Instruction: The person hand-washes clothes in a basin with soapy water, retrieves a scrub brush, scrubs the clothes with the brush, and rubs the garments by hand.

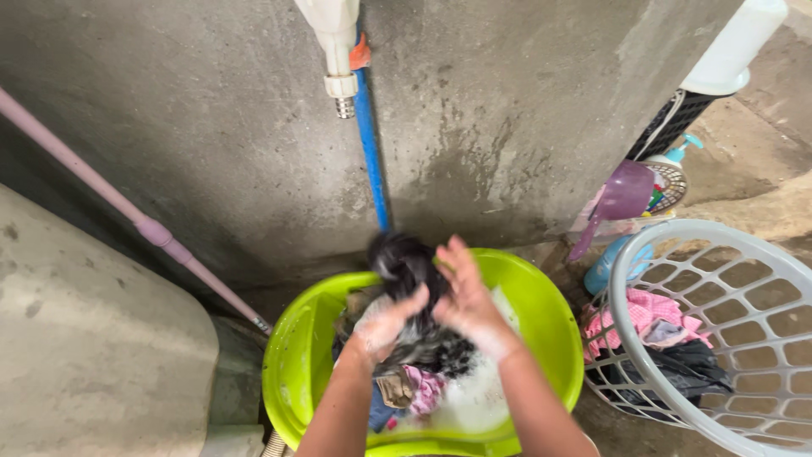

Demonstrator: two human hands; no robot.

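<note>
Dark wet cloth (pixel 408 279) held up over green basin (pixel 541 313), above suds and soaking clothes. Left hand (pixel 385 324) curled around cloth's lower side, soapy. Right hand (pixel 468 298) pressed flat against it, fingers together. White basket (pixel 719 330) with pink clothes just right. Tap (pixel 340 51) above.

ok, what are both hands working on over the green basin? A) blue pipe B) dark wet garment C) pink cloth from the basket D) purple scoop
B: the left hand and right hand press a dark wet garment between them above the suds in the green basin.
</note>
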